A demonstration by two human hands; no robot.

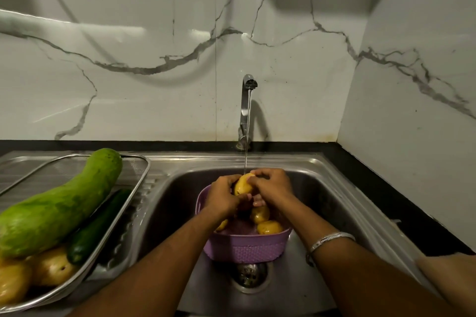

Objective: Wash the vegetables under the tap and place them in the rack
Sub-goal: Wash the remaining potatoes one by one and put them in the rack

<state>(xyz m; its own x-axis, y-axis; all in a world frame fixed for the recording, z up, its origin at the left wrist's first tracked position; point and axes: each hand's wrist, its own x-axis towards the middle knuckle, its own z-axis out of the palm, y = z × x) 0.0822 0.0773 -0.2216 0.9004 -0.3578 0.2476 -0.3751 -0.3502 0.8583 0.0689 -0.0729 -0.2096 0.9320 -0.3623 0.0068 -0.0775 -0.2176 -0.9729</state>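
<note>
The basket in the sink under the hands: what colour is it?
Light purple, with a woven-look texture on its wall; the head view shows it.

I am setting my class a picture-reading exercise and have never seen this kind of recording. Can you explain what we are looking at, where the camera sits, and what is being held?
There is one picture, taken by a camera worn on a person's head, looking down at their own arms. No machine is involved. The left hand and right hand together grip a yellow potato under the running tap. Below them a purple basket stands in the steel sink, holding more potatoes. To the left, a metal rack holds a large pale green gourd, a dark cucumber and washed potatoes.
</note>
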